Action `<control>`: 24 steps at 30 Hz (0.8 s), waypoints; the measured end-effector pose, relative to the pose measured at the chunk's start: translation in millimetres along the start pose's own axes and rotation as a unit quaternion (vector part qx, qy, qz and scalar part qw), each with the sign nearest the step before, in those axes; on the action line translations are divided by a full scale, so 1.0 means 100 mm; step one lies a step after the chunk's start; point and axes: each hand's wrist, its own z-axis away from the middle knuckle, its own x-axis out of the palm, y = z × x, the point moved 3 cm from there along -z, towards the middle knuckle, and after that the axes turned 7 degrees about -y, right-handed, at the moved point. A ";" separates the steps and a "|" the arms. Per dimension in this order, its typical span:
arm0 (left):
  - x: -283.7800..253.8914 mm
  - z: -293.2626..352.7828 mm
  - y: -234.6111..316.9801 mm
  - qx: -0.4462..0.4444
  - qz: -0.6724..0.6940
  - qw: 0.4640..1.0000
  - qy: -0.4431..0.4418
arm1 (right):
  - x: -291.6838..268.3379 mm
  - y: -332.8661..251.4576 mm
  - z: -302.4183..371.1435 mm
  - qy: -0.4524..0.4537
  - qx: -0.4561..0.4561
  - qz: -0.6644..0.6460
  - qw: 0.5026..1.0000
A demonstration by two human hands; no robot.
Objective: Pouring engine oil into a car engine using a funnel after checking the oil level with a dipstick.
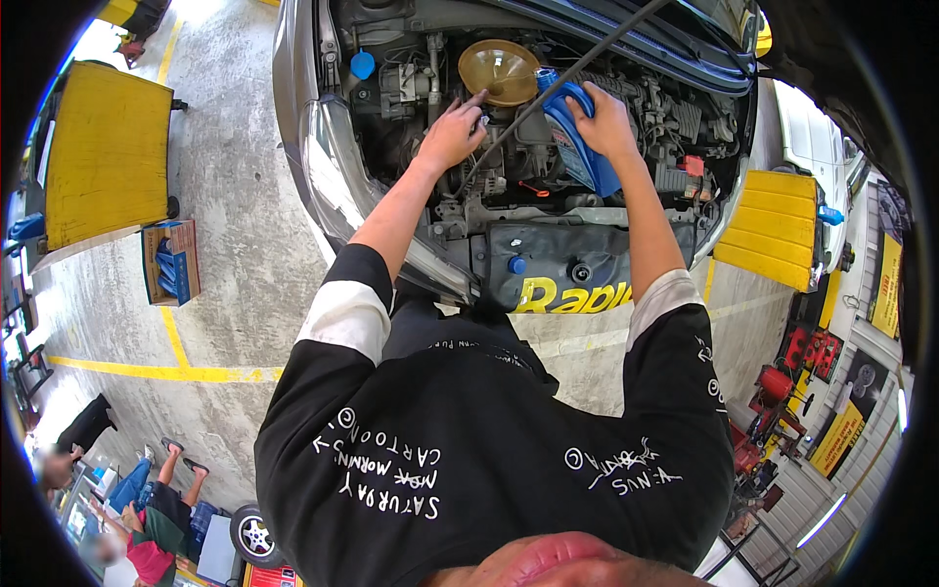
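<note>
In my right hand [603, 124] is a blue oil bottle [577, 142], gripped by its handle side and tilted so that its neck meets the rim of an amber funnel [498, 70]. The funnel stands in the engine bay, wide mouth up. A thin stream seems to run down inside it. My left hand [456, 134] is at the funnel's near left side, fingers closed against its lower edge; the stem is mostly hidden. Under the bottle lies an orange-red loop handle [534, 190] amid the engine parts.
A thin prop rod [577, 73] slants across the engine bay. A dark fender cover [499, 249] drapes the car's front, carrying a blue cap [516, 264] and a black cap [581, 273]. Yellow carts [108, 152] flank the car. A cardboard box [154, 284] holds blue bottles. People sit at lower left.
</note>
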 end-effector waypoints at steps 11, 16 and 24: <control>0.00 -0.02 0.01 0.003 0.006 1.000 -0.001 | 0.01 0.04 -0.03 -0.009 0.010 0.016 1.000; -0.02 -0.01 -0.03 -0.007 -0.013 1.000 -0.024 | -0.05 -0.06 0.02 0.024 -0.009 -0.003 1.000; -0.09 -0.12 -0.02 0.000 -0.010 1.000 0.019 | 0.01 -0.07 0.11 0.124 -0.012 -0.058 0.991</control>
